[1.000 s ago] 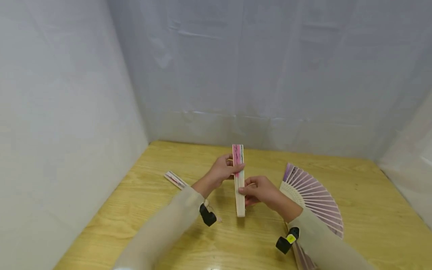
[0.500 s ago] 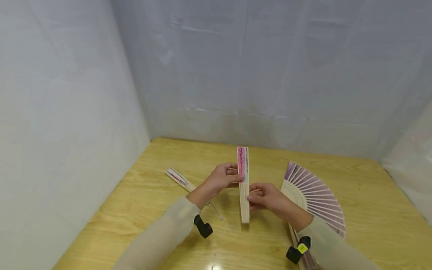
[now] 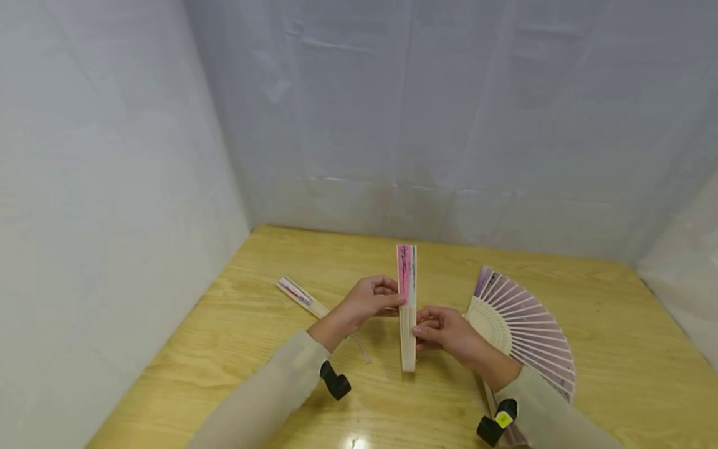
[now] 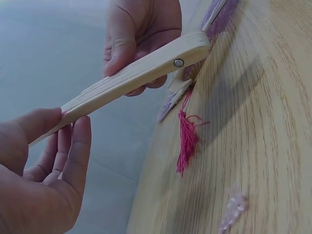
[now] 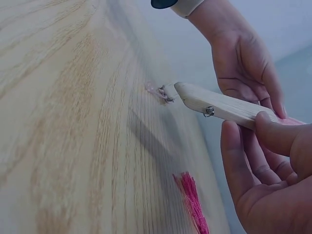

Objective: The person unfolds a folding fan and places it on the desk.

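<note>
Both hands hold a folded hand fan (image 3: 407, 337) nearly upright over the wooden table, its pink and pale painted end up. My left hand (image 3: 367, 299) pinches the painted part from the left side, thumb across the front. Lower down, my right hand (image 3: 449, 333) pinches the bare wooden ribs from the right. In the left wrist view a metal rivet (image 4: 179, 63) shows near the fan's narrow end. The right wrist view has a small ring (image 5: 209, 111) on the other face. A bright pink tassel (image 4: 187, 141) appears below the fan.
An open purple fan (image 3: 535, 330) lies at the right, partly hidden under my right forearm. Left of my hands lies another folded fan (image 3: 297, 294) with a pale pink tassel (image 3: 367, 356). Pale sheeting (image 3: 359, 125) stands behind the wooden table (image 3: 224, 349).
Over the last second the folded fan, with both hands on it, has moved slightly down and to the right. During the last half second it has hardly moved. Both grips remain.
</note>
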The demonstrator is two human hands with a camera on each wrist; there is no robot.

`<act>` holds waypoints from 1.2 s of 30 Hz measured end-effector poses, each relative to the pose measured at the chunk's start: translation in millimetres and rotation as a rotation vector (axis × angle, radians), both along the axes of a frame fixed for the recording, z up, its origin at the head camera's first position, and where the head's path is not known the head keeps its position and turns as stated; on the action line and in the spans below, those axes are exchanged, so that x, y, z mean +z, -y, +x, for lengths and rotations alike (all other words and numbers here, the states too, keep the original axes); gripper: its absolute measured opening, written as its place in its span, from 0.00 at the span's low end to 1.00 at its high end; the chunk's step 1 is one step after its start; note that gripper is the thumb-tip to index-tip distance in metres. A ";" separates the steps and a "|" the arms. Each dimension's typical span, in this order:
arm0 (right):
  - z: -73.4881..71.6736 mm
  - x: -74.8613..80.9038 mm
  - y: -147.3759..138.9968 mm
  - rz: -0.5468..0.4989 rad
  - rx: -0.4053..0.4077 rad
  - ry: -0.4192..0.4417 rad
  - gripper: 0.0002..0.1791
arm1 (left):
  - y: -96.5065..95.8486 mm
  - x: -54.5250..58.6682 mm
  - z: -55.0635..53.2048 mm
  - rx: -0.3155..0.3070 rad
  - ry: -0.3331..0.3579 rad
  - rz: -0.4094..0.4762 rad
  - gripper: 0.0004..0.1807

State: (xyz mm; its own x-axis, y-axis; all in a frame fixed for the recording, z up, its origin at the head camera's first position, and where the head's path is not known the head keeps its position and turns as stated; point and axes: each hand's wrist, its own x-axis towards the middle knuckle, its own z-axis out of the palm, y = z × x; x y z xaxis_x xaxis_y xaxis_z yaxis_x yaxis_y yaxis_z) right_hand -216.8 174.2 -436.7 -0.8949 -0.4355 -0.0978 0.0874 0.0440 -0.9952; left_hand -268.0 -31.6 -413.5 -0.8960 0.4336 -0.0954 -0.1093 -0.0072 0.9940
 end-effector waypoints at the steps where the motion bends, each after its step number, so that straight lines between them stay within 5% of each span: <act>1: 0.3 -0.2 0.0 0.001 -0.002 -0.012 0.09 | -0.5 -0.1 0.3 0.003 -0.005 -0.002 0.10; 16: -2.1 4.0 3.6 0.020 -0.109 -0.036 0.03 | -2.1 0.4 2.1 0.086 -0.072 0.009 0.10; 36: -3.3 7.2 9.7 -0.034 -0.338 -0.042 0.04 | -3.9 -6.0 4.8 0.011 -0.004 0.038 0.15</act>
State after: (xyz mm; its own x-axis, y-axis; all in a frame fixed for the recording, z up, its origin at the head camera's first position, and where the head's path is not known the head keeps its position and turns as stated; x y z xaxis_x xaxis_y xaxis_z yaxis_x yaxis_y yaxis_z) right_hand -220.1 164.4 -429.5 -0.9920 -0.1163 -0.0486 0.0505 -0.0133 -0.9986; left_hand -263.3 -27.7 -419.5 -0.9012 0.4268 -0.0757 -0.1051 -0.0457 0.9934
